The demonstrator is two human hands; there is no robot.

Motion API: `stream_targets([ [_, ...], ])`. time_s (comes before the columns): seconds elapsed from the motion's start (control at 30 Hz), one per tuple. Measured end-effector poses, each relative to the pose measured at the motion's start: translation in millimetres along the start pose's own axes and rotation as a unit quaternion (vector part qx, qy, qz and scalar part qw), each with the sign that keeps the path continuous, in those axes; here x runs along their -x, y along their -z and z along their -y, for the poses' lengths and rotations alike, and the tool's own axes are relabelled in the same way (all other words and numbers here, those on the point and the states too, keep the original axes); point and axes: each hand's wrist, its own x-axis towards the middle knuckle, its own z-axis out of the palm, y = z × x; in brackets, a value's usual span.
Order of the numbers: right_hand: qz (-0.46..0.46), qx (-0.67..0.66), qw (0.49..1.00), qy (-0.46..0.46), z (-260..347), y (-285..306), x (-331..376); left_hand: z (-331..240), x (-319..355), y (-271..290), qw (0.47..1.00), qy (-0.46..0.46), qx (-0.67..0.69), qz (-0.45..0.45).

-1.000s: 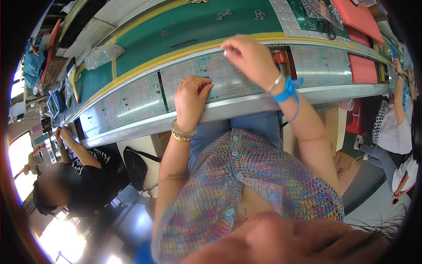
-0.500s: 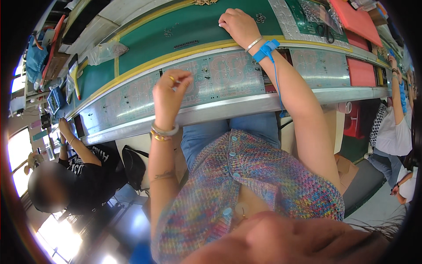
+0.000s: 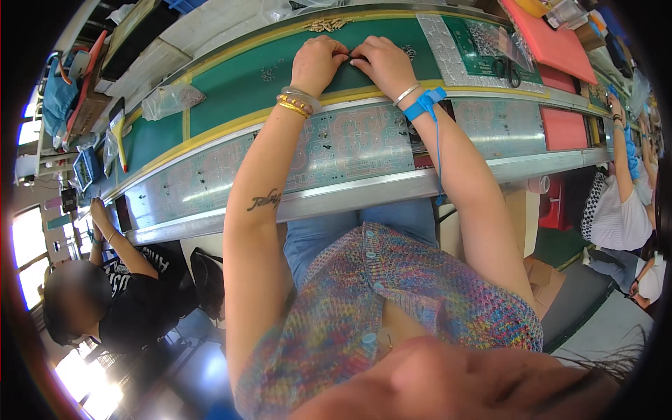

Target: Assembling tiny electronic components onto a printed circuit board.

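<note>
Over the green mat (image 3: 238,78) my left hand (image 3: 315,66) and my right hand (image 3: 383,64) meet fingertip to fingertip, both closed in a pinch. Between the fingertips is a small dark part (image 3: 350,56), too small to name. A blue wrist strap (image 3: 425,103) with a cord is on my right wrist. Below my hands, a row of printed circuit boards (image 3: 374,136) lies along a metal rail, with a few small dark components on them. Small loose metal parts (image 3: 268,73) lie left of my left hand, and another little pile (image 3: 409,52) lies beside my right hand.
Tan cylindrical parts (image 3: 327,25) are heaped at the mat's far edge. To the left lies a clear plastic bag (image 3: 171,102); to the right are scissors (image 3: 507,72) and a red foam sheet (image 3: 553,35). The metal rail (image 3: 329,187) runs before me. Co-workers sit on both sides.
My left hand has moved up and right from above the boards to meet my right hand. The right hand has come slightly down. The black strip on the mat no longer shows.
</note>
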Motion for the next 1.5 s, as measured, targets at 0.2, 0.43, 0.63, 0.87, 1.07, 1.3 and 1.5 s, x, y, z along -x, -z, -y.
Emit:
stream_targets([
  [0.2, 0.031, 0.017, 0.999, 0.018, -3, -3, -5, -3, -3, 6, 1.0, -0.008, -0.005, 0.015],
  [0.43, -0.002, -0.111, 0.993, -0.03, 28, 53, 13, -41, 37, 46, 0.992, 0.063, 0.104, 0.029],
  [0.63, 0.062, -0.178, 0.98, -0.07, 46, 103, 84, -42, 132, 86, 0.958, 0.144, 0.24, 0.064],
  [0.87, 0.107, -0.115, 0.986, -0.047, 28, 97, 116, -32, 175, 76, 0.901, 0.228, 0.365, 0.059],
  [1.07, 0.126, -0.085, 0.988, -0.037, 26, 97, 116, -35, 177, 73, 0.903, 0.245, 0.345, 0.077],
  [1.3, 0.136, -0.047, 0.989, -0.013, 31, 97, 114, -35, 178, 73, 0.902, 0.253, 0.344, 0.069],
  [1.5, 0.139, -0.04, 0.989, -0.004, 29, 97, 115, -35, 178, 71, 0.902, 0.258, 0.34, 0.062],
])
